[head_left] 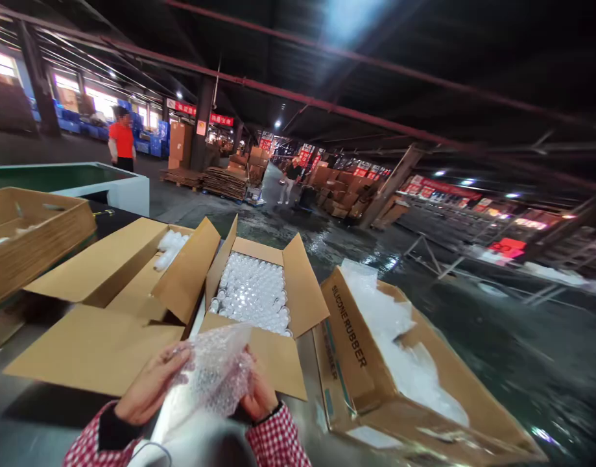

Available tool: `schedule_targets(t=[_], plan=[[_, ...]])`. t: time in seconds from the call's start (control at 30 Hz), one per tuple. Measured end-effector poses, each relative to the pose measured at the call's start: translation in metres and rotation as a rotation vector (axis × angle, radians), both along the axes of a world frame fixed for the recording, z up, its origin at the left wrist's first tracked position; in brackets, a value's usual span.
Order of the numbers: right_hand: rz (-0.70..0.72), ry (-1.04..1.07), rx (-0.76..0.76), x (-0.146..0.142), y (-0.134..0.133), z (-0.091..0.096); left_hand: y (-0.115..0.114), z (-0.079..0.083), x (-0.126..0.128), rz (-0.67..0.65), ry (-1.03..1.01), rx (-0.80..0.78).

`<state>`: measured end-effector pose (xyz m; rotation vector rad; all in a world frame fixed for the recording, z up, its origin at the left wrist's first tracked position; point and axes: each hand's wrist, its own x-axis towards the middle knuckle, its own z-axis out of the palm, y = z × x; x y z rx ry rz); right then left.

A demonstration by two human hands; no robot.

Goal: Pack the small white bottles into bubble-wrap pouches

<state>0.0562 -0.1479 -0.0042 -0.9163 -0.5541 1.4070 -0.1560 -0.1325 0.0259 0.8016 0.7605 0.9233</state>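
Note:
Both my hands grip a clear bubble wrap bag [214, 370] in front of my body. My left hand [154, 379] holds its left side between thumb and fingers. Around the right edge, the fingers of my right hand [259, 389] are closed, partly hidden by the plastic. Whether anything is inside the bag I cannot tell. Just beyond it stands an open cardboard box [305, 292] packed with rows of small clear glass-like pieces [253, 292]. To the left, another open carton [107, 259] has a few white wrapped bundles [171, 248] at its far end.
At right, a large carton [351, 331] marked SILICONE RUBBER holds white bubble wrap sheets [399, 344]. A long cardboard box [45, 240] sits at far left, before a green-topped conveyor [49, 175]. Farther off are a person in red [121, 139], another person [290, 178] and stacked cartons [346, 188].

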Motion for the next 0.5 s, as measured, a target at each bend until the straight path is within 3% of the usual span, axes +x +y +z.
schedule_targets(t=[0.07, 0.1, 0.13, 0.17, 0.23, 0.3, 0.4, 0.5], plan=[[-0.259, -0.174, -0.024, 0.001, -0.005, 0.002, -0.003, 0.006, -0.001, 0.1, 0.221, 0.121], [-0.339, -0.303, 0.015, -0.001, -0.01, 0.007, -0.005, 0.008, -0.001, 0.151, 0.331, 0.181], [-0.327, -0.44, 0.083, -0.006, -0.016, 0.013, -0.007, 0.01, 0.0, 0.186, 0.418, 0.23], [-0.213, -0.586, 0.175, -0.013, -0.023, 0.02, -0.009, 0.011, 0.002, 0.213, 0.481, 0.267], [0.143, -0.858, 0.352, -0.031, -0.036, 0.035, -0.014, 0.01, 0.008, 0.239, 0.559, 0.309], [0.332, -1.026, 0.449, -0.046, -0.041, 0.045, -0.018, 0.009, 0.011, 0.266, 0.63, 0.328], [0.359, -0.92, 0.389, -0.046, -0.031, 0.046, -0.019, 0.012, 0.006, 0.169, 0.723, 0.376], [0.374, -0.726, 0.27, -0.022, -0.002, 0.036, -0.017, 0.016, -0.006, -0.152, 0.704, 0.464]])
